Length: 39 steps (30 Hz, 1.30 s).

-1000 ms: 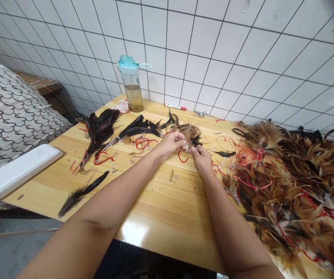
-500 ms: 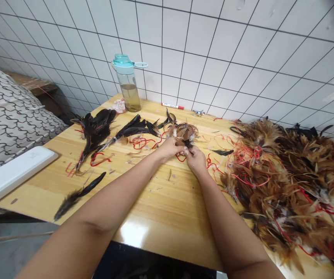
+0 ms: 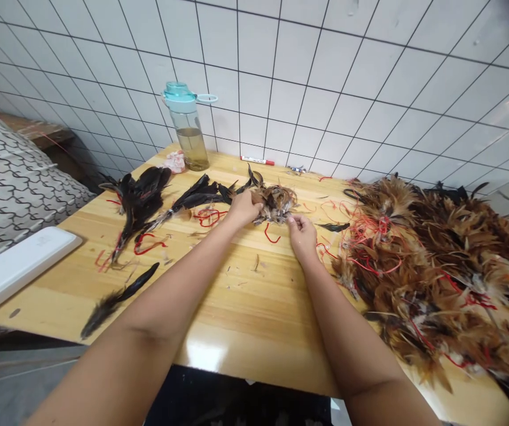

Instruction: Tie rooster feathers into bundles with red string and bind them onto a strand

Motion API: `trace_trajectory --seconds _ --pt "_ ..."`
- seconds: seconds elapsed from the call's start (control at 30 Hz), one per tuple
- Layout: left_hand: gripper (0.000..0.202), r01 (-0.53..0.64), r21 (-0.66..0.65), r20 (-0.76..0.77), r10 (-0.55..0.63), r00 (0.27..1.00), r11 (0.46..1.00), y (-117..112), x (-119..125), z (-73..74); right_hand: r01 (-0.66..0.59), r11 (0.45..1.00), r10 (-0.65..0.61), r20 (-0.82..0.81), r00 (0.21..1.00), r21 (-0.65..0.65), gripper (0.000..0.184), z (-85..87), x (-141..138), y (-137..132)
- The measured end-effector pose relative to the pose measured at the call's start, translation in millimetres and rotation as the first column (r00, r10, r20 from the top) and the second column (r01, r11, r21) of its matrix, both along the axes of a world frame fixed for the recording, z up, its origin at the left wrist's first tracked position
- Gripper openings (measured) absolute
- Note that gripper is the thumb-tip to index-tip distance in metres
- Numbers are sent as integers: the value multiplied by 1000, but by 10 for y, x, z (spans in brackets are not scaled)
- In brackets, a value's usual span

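A small pile of brown feathers point(image 3: 279, 200) with whitish quill ends lies on the wooden table, between my two hands. My left hand point(image 3: 244, 208) is closed at the pile's left side, its fingers curled into the feathers and partly hidden by them. At the pile's right front edge is my right hand point(image 3: 302, 234), its thumb and fingertips pinched together near the quill ends. What that pinch holds, if anything, is too small to make out. Just in front of the pile lies a short piece of red string point(image 3: 272, 235).
Black feather bunches point(image 3: 141, 198) and a loose black feather point(image 3: 119, 302) lie left. Large brown feather bundles point(image 3: 418, 266) tied with red string cover the right side. A water bottle point(image 3: 191, 139) and a red-capped marker point(image 3: 256, 160) are by the tiled wall. A white device point(image 3: 28, 266) sits at the left edge.
My hands, close together at the pile's front before, have moved apart: the left to the pile's left side, the right slightly rightward. More whitish quill ends show. The view has shifted slightly.
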<state>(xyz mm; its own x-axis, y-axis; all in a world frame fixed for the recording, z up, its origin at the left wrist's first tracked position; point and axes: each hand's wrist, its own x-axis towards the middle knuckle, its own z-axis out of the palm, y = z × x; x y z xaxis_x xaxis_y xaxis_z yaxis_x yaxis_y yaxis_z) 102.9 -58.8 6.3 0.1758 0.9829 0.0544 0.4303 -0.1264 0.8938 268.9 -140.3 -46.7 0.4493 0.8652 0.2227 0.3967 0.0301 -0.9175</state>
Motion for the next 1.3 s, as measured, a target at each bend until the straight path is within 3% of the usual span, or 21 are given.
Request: trace_trajectory --seconds 0.03,0.1,0.17,0.3,0.37,0.43,0.5,0.6,0.67,0.77,0.87,0.97,1.1,1.3 --pt "33 -25 161 -90 40 995 987 -7 1 -6 33 999 -33 -24 999 5 24 -7 6 3" --pt "46 0 461 -217 113 969 888 -57 11 -12 80 996 -80 -1 997 28 22 -24 6 -4" --pt "46 65 624 -262 130 956 779 -141 31 -15 86 995 -89 70 994 42 19 -26 -17 -36" --pt "37 208 705 -334 59 941 678 -281 77 -48 59 998 -63 159 985 27 15 150 -117 -237" --pt "34 267 706 -356 3 934 656 -296 85 -90 -12 997 -9 245 969 81 17 376 -131 -468" --pt "31 293 702 -358 -34 933 650 -278 78 -137 -115 987 51 451 891 115 22 666 -48 -803" --pt "29 287 700 -344 -43 938 654 -246 58 -176 -52 991 -31 589 808 123 24 952 178 -1204" --pt "26 272 707 -328 -39 944 653 -207 27 -208 258 938 -343 529 776 230 24 1251 781 -1796" --pt "24 276 705 -322 -52 945 653 -187 10 -224 469 858 -510 447 735 209 27 1349 1285 -2098" --pt "23 292 681 -328 -77 942 671 -144 -10 -271 603 792 -566 489 664 98 28 1411 1997 -2337" --pt "22 270 678 -319 -57 946 684 -83 -31 -352 663 746 -499 605 620 -65 24 1434 2473 -2308" --pt "23 275 671 -336 -48 941 689 -39 -53 -429 670 689 -335 699 631 -275 23 1410 2689 -2057" --pt "27 335 624 -407 -73 911 706 -28 -81 -476 652 589 -137 737 662 -477 27 1306 2734 -1557" --pt "30 364 637 -441 -66 895 679 8 -73 -510 611 591 -121 691 713 -527 41 1131 2558 -866"
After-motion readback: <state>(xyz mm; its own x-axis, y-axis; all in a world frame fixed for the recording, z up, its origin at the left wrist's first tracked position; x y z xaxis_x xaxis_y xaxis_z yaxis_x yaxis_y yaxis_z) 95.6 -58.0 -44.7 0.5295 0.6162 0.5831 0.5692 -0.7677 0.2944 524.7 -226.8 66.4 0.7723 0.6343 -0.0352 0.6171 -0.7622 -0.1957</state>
